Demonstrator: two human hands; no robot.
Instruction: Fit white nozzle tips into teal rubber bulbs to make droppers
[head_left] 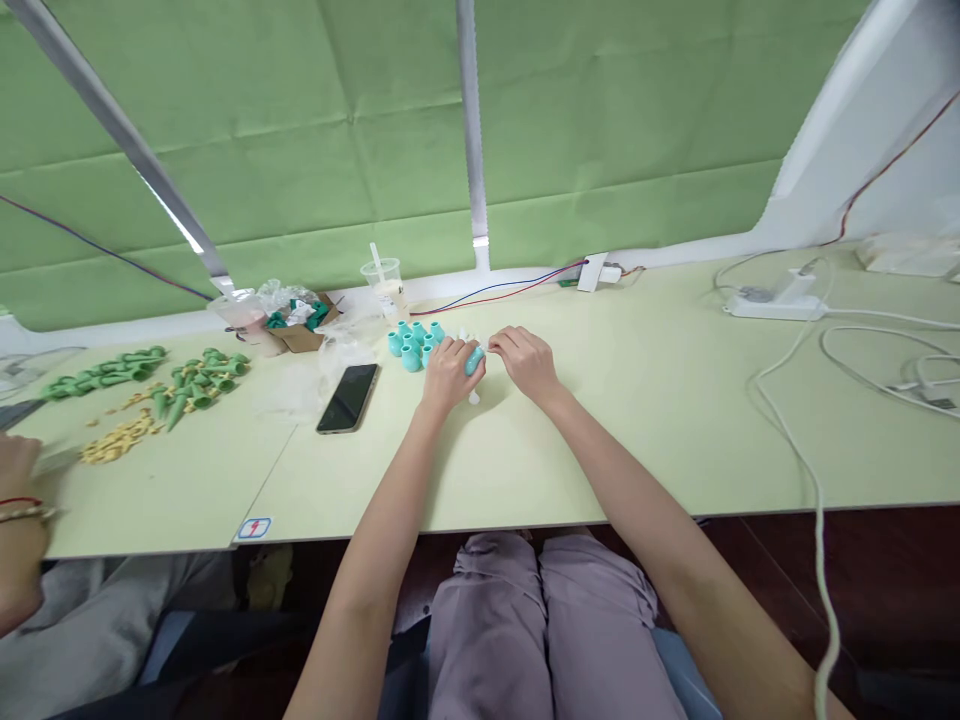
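Observation:
My left hand [448, 372] is closed around a small turquoise vase-shaped piece [474, 360] above the table. Just right of it, my right hand [525, 360] has its fingertips pinched together close to the piece's end; whatever they hold is too small to make out. A group of several like turquoise pieces [411, 357] stands upright beside my left hand, on its far left side. Small whitish bits lie behind my hands, partly hidden by them, and a white bit [474, 397] rests on the table below the held piece.
A phone [348, 398] lies left of my left arm, near crumpled clear plastic [341, 350]. Behind stand a plastic cup [390, 295] and a cardboard box [304, 335]. Green pieces [199, 380] and yellow bits [120, 438] lie by another person's hand [16, 465]. A power strip [776, 303] and cables sit right.

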